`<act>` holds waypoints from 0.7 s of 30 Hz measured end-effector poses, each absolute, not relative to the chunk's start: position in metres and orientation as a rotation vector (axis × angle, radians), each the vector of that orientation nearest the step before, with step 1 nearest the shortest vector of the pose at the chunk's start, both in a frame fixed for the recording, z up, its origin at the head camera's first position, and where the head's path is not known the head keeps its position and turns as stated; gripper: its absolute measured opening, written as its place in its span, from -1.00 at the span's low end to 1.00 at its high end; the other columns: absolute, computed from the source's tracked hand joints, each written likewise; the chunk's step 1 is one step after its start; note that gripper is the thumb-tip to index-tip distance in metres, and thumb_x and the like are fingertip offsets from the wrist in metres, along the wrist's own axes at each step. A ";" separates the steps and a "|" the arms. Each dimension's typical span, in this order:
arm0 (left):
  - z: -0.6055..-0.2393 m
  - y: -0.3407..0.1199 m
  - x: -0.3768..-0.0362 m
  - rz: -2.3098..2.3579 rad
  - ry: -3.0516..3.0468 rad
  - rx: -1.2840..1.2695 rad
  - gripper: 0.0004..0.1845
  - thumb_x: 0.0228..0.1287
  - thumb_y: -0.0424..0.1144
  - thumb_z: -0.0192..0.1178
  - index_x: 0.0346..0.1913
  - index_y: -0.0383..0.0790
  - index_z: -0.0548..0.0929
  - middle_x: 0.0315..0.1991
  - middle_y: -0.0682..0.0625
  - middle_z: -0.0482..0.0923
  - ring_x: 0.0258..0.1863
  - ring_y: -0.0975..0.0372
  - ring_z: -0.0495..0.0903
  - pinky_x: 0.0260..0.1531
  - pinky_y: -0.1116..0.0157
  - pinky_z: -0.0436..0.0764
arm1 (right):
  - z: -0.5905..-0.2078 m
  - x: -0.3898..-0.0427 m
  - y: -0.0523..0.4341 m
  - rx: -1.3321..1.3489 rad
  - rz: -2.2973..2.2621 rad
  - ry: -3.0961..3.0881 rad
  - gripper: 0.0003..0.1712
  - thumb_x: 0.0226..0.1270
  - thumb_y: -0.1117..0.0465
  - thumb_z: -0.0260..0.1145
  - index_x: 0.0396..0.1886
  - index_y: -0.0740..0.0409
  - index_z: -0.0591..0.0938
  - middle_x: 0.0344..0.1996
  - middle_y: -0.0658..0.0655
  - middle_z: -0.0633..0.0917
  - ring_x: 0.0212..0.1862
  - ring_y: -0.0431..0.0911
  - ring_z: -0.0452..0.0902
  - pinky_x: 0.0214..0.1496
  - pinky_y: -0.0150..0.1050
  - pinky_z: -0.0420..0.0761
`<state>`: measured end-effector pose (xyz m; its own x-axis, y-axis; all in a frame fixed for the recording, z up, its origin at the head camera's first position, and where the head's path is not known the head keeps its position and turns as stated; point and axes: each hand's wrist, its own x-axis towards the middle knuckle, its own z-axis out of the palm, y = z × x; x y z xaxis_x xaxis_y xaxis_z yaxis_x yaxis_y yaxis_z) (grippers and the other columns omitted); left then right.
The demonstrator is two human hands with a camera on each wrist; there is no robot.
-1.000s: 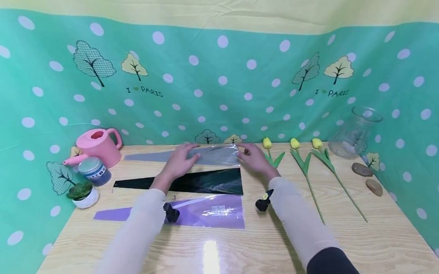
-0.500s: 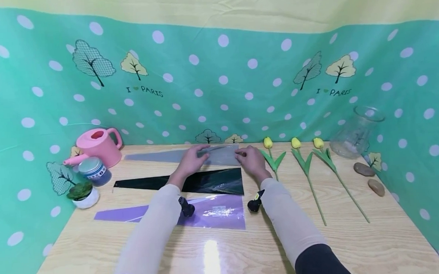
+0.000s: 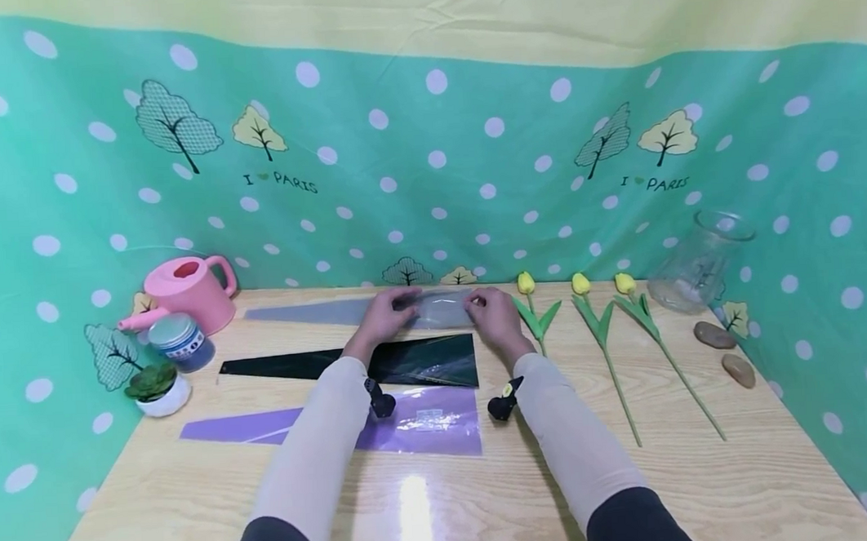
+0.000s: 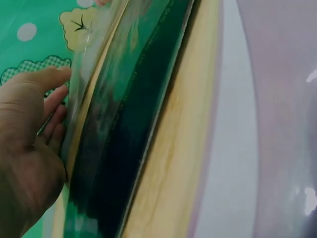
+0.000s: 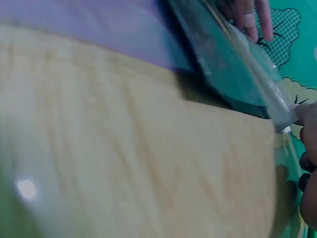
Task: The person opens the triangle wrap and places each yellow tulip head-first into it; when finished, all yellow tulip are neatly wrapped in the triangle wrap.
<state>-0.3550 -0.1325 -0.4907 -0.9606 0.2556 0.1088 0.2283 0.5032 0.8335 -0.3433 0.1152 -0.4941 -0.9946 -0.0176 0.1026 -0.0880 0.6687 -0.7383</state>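
Observation:
In the head view a grey, see-through tapered plastic sleeve (image 3: 443, 309) lies along the back of the table, its wide end at right. My right hand (image 3: 496, 318) pinches that end with thumb and index finger; the right wrist view has its fingertips (image 5: 300, 110) at the sleeve's edge. On the sleeve's middle rests my left hand (image 3: 386, 315), thumb and fingers apart and loosely bent, as its hand (image 4: 34, 124) in the left wrist view agrees. A black tapered sleeve (image 3: 423, 361) and a purple one (image 3: 442, 425) lie nearer, partly under the left arm.
At left stand a pink watering can (image 3: 195, 291), a blue jar (image 3: 182, 342) and a potted succulent (image 3: 158, 389). Several yellow tulips (image 3: 581, 284) lie at right, beside a clear glass vase (image 3: 691, 269) and two brown stones (image 3: 715, 335). A curtain (image 3: 438, 213) hangs behind.
My left hand has slid right along the grey sleeve, nearer to the right hand. The right hand has closed finger and thumb on the sleeve's end, which now bulges slightly.

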 end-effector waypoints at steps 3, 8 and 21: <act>-0.494 -0.133 -0.355 1.539 2.682 0.445 -0.55 0.41 -0.36 0.29 0.33 -0.22 0.62 0.35 -0.17 0.58 0.42 -0.04 0.48 0.50 0.03 0.41 | -0.487 -0.343 0.116 0.077 1.335 -2.773 -0.80 0.55 0.05 0.27 -0.04 -0.06 0.77 -0.32 0.04 0.64 -0.32 -0.04 0.54 -0.39 -0.17 0.56; -0.495 -0.134 -0.355 1.542 2.698 0.455 -0.55 0.41 -0.30 0.32 0.33 -0.19 0.63 0.36 -0.14 0.58 0.45 -0.03 0.45 0.52 0.01 0.37 | -0.474 -0.344 0.115 0.167 1.285 -2.725 -0.79 0.54 0.08 0.28 -0.05 0.03 0.76 -0.30 0.07 0.58 -0.26 -0.04 0.47 -0.31 -0.19 0.51; -0.503 -0.128 -0.354 1.568 2.857 0.310 -0.80 0.36 -0.28 0.37 -0.02 -0.21 0.83 0.09 -0.15 0.74 0.21 -0.03 0.64 0.32 0.03 0.56 | -0.467 -0.346 0.113 0.300 1.127 -2.657 -0.89 0.44 0.20 0.39 -0.17 0.12 0.78 -0.36 0.09 0.59 -0.28 -0.04 0.46 -0.27 -0.24 0.42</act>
<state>-0.3538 -0.1283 -0.5030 -0.9734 0.1016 0.2052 0.2277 0.5250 0.8201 -0.3459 0.1127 -0.4672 -0.9503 -0.0946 0.2965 -0.2789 0.6817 -0.6764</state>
